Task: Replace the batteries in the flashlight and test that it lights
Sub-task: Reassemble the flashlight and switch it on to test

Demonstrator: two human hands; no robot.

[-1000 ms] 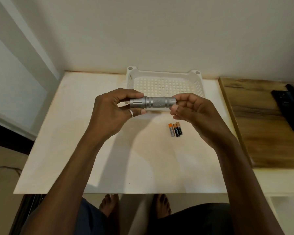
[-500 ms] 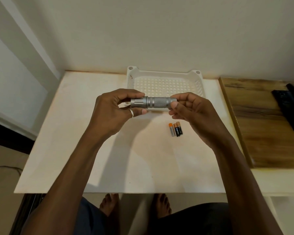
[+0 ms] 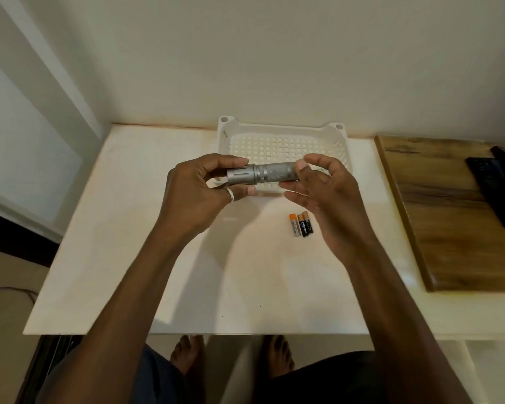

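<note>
A silver metal flashlight [image 3: 267, 174] is held level above the front edge of a white basket. My left hand [image 3: 199, 188] grips its wider head end between thumb and fingers; a ring shows on one finger. My right hand [image 3: 324, 196] pinches the knurled tail end with thumb and fingertips, and the tail cap is hidden behind them. Three small batteries [image 3: 301, 225] lie side by side on the white table, just below my right hand.
A white perforated plastic basket [image 3: 283, 132] stands at the back of the table against the wall. A wooden board [image 3: 438, 205] lies to the right with a black object [image 3: 499, 185] on it. My bare feet show under the table's front edge.
My right hand has shifted its grip on the tail end, fingers now wrapped further over it. The flashlight and left hand stay almost in place.
</note>
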